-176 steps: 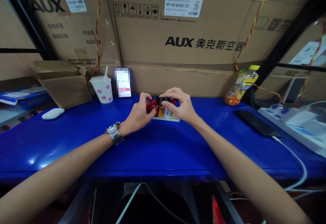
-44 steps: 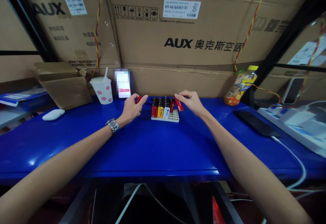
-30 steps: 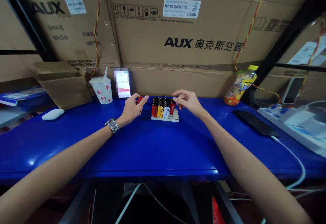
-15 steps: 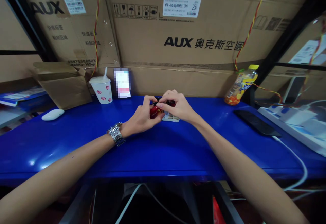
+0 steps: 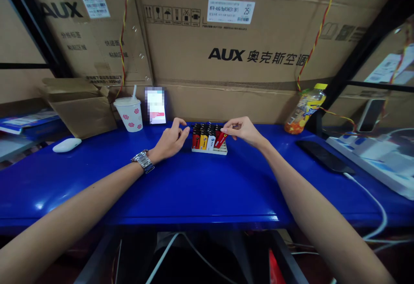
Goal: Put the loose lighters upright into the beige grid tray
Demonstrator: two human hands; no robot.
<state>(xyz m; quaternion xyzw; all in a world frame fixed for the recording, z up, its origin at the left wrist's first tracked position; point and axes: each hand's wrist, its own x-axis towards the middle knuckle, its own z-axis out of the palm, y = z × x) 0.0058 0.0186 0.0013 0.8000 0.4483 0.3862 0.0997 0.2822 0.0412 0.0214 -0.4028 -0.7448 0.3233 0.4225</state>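
A white tray [image 5: 209,151] stands on the blue table with several lighters upright in it: a dark red one [image 5: 196,141], a yellow one [image 5: 203,141] and a white one [image 5: 211,142] along the front. At the tray's right, a red lighter [image 5: 221,140] leans to the right, its upper end between the thumb and fingers of my right hand [image 5: 241,129]. Left of the tray, my left hand [image 5: 171,139] is apart from it, thumb and index finger spread, holding nothing.
A paper cup with straw [image 5: 130,114], a lit phone [image 5: 156,105], a white case [image 5: 67,145] and a brown bag [image 5: 82,111] stand left. On the right are a bottle [image 5: 305,109], a black phone [image 5: 323,156] and a power strip [image 5: 371,159]. Large cartons [image 5: 226,73] rise behind.
My left hand has let go of a red lighter and drawn back left. My right hand has moved slightly right, uncovering the tray and its lighters.
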